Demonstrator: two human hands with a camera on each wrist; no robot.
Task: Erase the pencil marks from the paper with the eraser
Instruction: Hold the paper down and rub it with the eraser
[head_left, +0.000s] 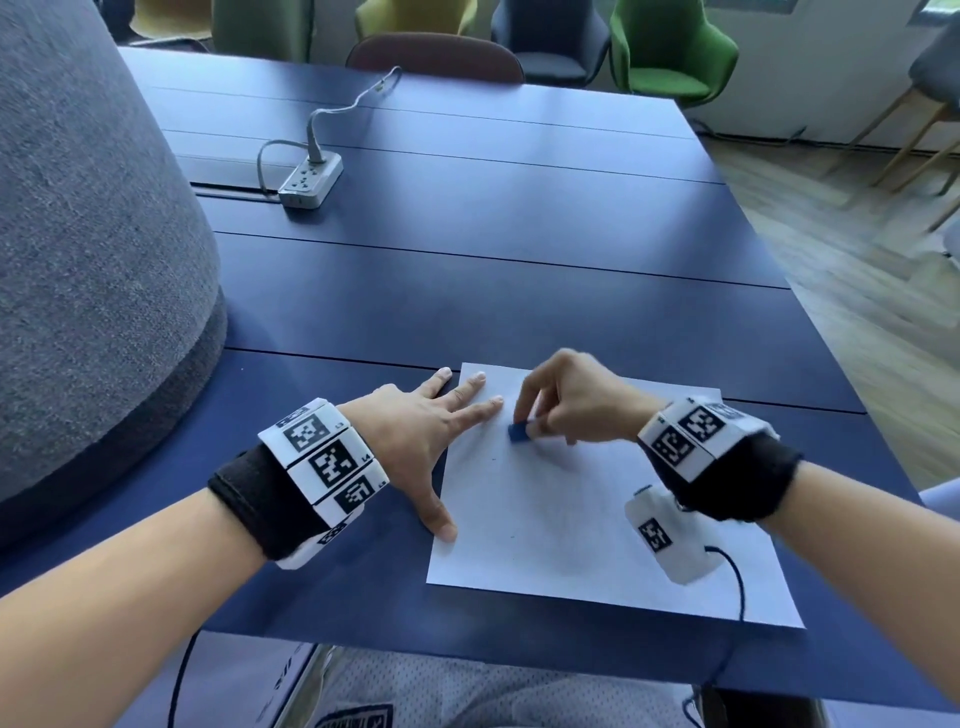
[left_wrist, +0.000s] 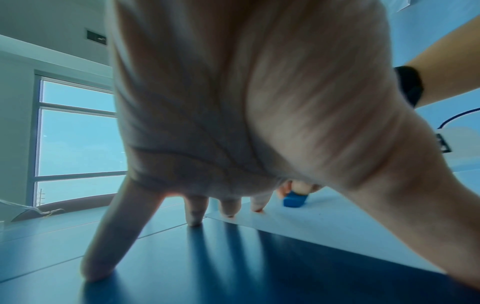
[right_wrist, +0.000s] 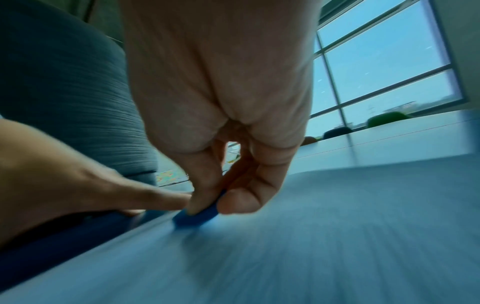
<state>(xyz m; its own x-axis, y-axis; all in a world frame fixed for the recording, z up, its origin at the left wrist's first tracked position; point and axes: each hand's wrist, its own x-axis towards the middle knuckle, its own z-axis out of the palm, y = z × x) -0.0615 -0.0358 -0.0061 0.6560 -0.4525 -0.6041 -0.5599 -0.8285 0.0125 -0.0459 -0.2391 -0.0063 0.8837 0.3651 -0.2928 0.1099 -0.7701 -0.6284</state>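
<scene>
A white sheet of paper (head_left: 582, 519) lies near the front edge of the blue table (head_left: 467, 270). My right hand (head_left: 563, 402) pinches a small blue eraser (head_left: 518, 432) between thumb and fingers and presses it onto the paper's upper left part. The eraser (left_wrist: 294, 200) also shows in the left wrist view, and the eraser (right_wrist: 196, 217) is blurred in the right wrist view. My left hand (head_left: 426, 431) lies flat with spread straight fingers; its fingertips (head_left: 475, 378) rest on the paper's left edge and the thumb rests beside the sheet. Faint grey marks and a few specks show on the paper.
A grey power strip (head_left: 310, 181) with its cable sits at the back left of the table. A large grey upholstered form (head_left: 88, 249) rises at the left. Several chairs (head_left: 670, 47) stand behind the table. Cables run from both wristbands.
</scene>
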